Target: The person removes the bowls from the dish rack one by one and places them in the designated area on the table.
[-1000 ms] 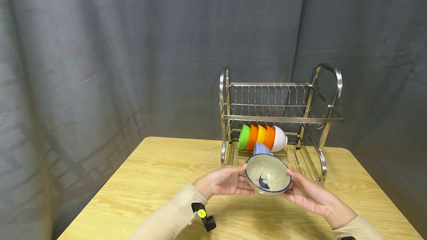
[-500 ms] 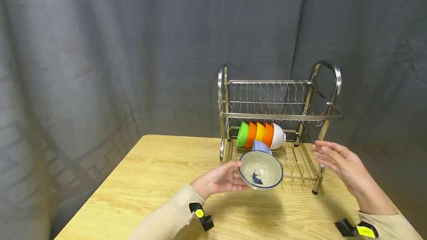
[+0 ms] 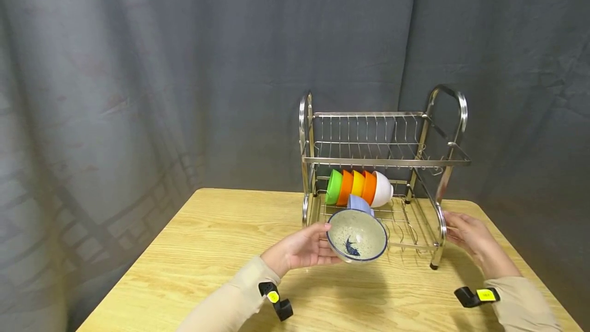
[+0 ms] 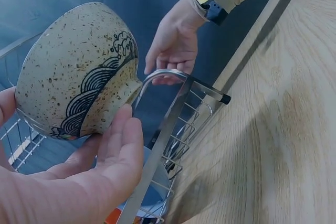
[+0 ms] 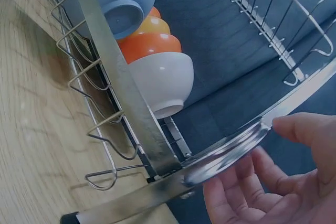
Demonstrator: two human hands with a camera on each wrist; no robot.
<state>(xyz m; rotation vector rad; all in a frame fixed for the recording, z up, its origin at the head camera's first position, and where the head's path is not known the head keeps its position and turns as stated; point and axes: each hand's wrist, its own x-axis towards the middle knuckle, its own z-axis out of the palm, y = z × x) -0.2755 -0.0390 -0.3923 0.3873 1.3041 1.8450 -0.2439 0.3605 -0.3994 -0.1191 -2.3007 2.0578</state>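
My left hand (image 3: 306, 247) holds a speckled cream bowl (image 3: 364, 234) with a blue rim and a dark blue fish inside, thumb at the rim and fingers under it. The bowl is tilted toward me above the table, in front of the dish rack (image 3: 387, 162). In the left wrist view, a dark wave pattern shows on the bowl's outside, and fingertips touch its foot. My right hand (image 3: 472, 242) grips the rack's right side frame low down. The right wrist view shows the thumb (image 5: 294, 127) on the metal tube and curled fingers (image 5: 226, 195) behind it.
On the two-tier rack's lower shelf, a green bowl (image 3: 334, 187), orange and yellow bowls, and a white bowl (image 3: 382, 189) stand on edge in a row. A light blue bowl (image 3: 358, 203) sits in front. The wooden table (image 3: 221, 234) backs onto a grey curtain (image 3: 258, 76).
My right hand let go of the speckled bowl, moved right and took hold of the rack's side frame. My left hand kept the bowl and shifted slightly left.
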